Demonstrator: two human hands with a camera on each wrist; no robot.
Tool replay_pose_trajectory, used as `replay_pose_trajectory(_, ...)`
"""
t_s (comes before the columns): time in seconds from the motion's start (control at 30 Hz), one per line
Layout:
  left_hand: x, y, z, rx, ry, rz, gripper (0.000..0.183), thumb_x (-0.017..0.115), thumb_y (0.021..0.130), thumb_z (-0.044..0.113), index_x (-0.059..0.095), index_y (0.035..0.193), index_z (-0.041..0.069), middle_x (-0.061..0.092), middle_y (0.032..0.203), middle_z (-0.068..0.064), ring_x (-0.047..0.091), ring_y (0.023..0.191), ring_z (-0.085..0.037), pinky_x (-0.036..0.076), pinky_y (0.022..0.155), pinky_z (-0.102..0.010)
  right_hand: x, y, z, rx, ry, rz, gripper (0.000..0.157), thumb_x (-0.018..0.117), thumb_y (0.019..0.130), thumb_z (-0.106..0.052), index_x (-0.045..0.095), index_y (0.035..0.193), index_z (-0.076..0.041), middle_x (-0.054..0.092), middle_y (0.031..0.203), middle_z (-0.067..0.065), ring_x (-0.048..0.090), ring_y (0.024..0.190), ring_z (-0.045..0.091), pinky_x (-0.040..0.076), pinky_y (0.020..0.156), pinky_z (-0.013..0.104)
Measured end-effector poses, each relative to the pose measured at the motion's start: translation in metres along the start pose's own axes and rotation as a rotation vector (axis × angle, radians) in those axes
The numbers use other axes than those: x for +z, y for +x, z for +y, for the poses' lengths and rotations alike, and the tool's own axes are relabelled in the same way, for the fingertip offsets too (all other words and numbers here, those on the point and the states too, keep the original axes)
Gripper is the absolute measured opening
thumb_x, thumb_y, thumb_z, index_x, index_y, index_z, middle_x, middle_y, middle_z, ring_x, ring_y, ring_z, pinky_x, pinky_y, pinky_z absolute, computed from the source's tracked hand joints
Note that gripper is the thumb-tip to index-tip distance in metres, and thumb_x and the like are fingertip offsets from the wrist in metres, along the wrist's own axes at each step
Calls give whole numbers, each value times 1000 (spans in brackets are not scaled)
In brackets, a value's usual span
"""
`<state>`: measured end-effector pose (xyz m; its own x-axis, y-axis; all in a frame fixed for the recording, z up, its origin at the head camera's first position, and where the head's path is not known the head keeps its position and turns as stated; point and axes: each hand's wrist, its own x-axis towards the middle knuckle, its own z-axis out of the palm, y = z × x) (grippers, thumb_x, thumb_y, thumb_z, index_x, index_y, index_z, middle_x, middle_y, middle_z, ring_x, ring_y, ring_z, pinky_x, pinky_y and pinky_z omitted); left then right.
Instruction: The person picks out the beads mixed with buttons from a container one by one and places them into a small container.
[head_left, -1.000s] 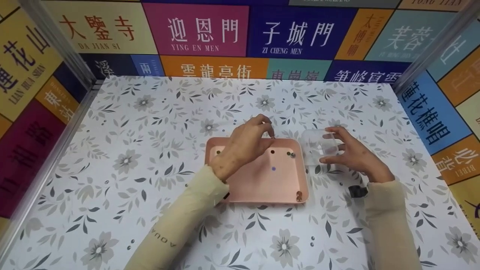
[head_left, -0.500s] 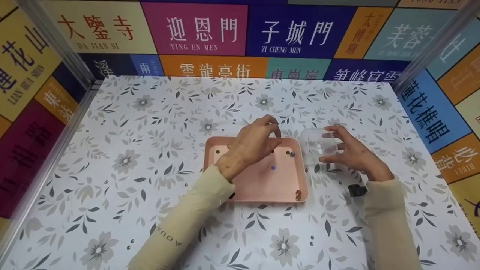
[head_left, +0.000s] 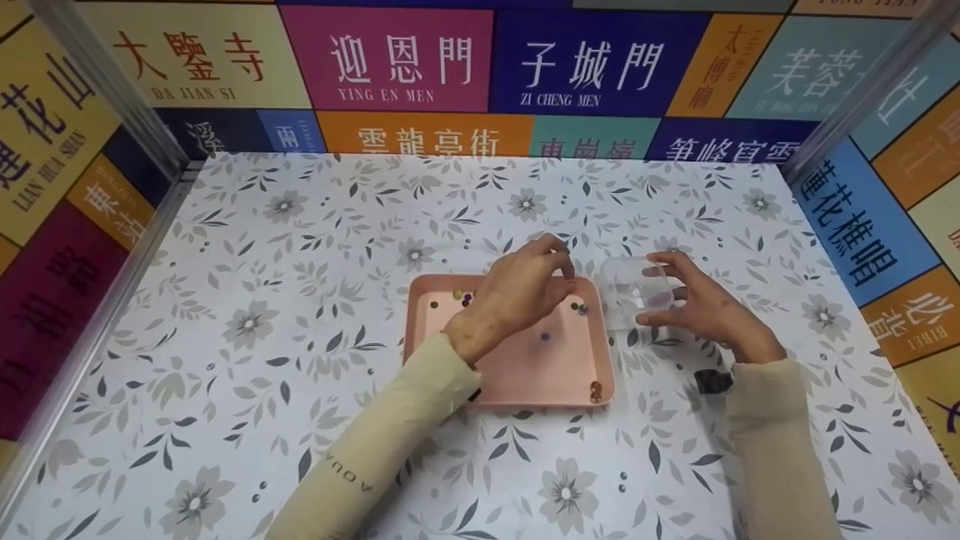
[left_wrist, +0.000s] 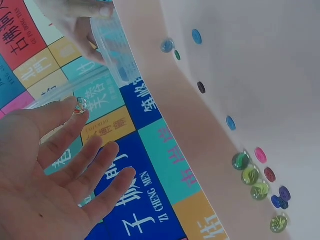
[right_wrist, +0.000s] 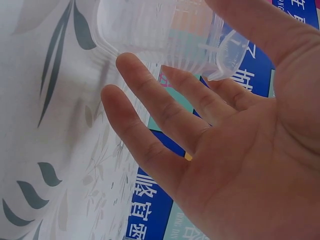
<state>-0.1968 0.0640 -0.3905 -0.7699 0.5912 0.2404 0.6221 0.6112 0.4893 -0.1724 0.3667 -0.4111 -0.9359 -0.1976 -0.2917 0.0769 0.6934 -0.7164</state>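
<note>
My left hand (head_left: 517, 292) is over the far side of the pink tray (head_left: 517, 386), near its right half. Thumb and forefinger pinch a small clear glass marble (left_wrist: 80, 105) with coloured streaks, as the left wrist view shows. To the right of the tray, my right hand (head_left: 709, 307) holds a clear plastic container (head_left: 626, 285), thumb on one side and fingers on the other. Along the tray's far wall lie several green marbles (left_wrist: 249, 175) and small coloured buttons (left_wrist: 197, 36). Two brownish marbles (head_left: 596, 391) sit in its near right corner.
A floral-patterned cloth (head_left: 300, 420) covers the table. Panels with large lettering (head_left: 585, 67) stand behind it and at both sides. A black object (head_left: 712, 381) shows beside the right sleeve.
My left hand has moved rightward over the tray, closer to the container, with the marble between its fingertips. Buttons and marbles at the tray's far left have come into view. The right hand stays put.
</note>
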Motion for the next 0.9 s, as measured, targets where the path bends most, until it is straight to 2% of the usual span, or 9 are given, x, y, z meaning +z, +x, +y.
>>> replay_pose_trajectory(0.13,4,-2,1,-6,2,-27,17,69,101,26,77,110,14,64,133,-2,67,120,-18,57,99,-32,4,0,2,3,-3,-10,101,86,87,-30,20,164,-20,32,166,21,39,145,57,49,105,64)
replay_pose_trajectory(0.27,6,-2,3,-18,8,-19,16,69,101,26,77,109,14,65,132,-2,68,117,-17,58,96,-31,5,1,2,-2,1,-8,101,86,87,-30,21,163,-20,33,166,20,37,146,57,48,106,66)
replay_pose_trajectory(0.43,12,2,7,1,2,-26,16,69,101,26,77,108,14,65,130,-1,68,114,-16,59,93,-30,4,-3,4,19,-15,-2,102,86,86,-31,21,163,-20,34,166,21,37,145,58,47,106,67)
replay_pose_trajectory(0.7,11,9,11,0,30,-34,17,69,101,28,77,109,16,65,127,1,68,113,-16,59,92,-31,1,-2,2,-29,-6,17,99,86,87,-28,22,162,-15,38,163,20,44,140,55,50,101,59)
replay_pose_trajectory(0.9,13,15,15,-7,40,-67,18,69,101,29,76,112,16,65,131,0,68,113,-17,58,94,-31,-1,0,0,-26,-5,19,100,86,87,-29,21,162,-16,38,163,21,46,139,54,50,100,56)
